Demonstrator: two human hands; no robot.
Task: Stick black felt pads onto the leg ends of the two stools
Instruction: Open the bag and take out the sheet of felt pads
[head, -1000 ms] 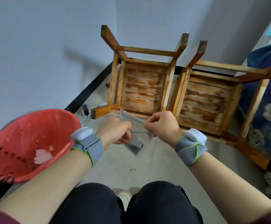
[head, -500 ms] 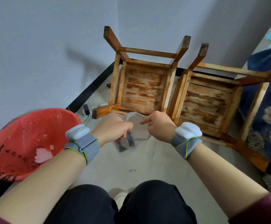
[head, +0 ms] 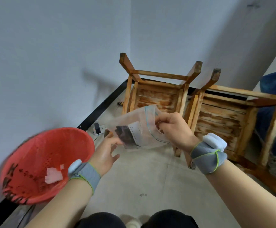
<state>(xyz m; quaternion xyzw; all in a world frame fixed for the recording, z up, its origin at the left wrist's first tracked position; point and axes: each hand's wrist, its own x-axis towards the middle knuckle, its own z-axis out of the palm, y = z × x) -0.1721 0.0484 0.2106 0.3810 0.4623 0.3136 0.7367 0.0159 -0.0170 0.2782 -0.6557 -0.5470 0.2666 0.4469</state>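
Keeping the small stack of black square felt pads (head: 125, 134) inside the clear plastic zip-top bag (head: 142, 117), just left of the frame's middle, next to a white paper label (head: 136, 129). Pinching the bag's mouth end with the right hand (head: 173, 130), thumb and curled fingers closing on the plastic by the blue zip strip, and holding the bag tipped sideways in the air. Resting the left hand (head: 106, 150) beneath the bag's bottom corner, palm up and wide, fingers loose, fingertips (head: 118, 142) only touching the plastic and gripping nothing.

Carrying the bag higher than half a second back, when both hands were bunching low at its mouth. Letting the left hand drop away from the mouth and spread out underneath. Probably meaning a parted zip and a pad about to be slid or shaken out. So still fetching, not yet sticking.

Leaving the two worn orange-brown wooden stools upturned on the pale grey floor (head: 142, 170) behind the bag, the left stool (head: 157, 96) at centre and the right stool (head: 219, 119) just beside it, with legs pointing up. Showing dark tips on two upper leg ends (head: 198, 65), too small to call pad or bare wood.

Keeping the round red perforated plastic basket (head: 51, 145) at lower left, with white paper scraps (head: 53, 176) in it, possibly peeled backings.
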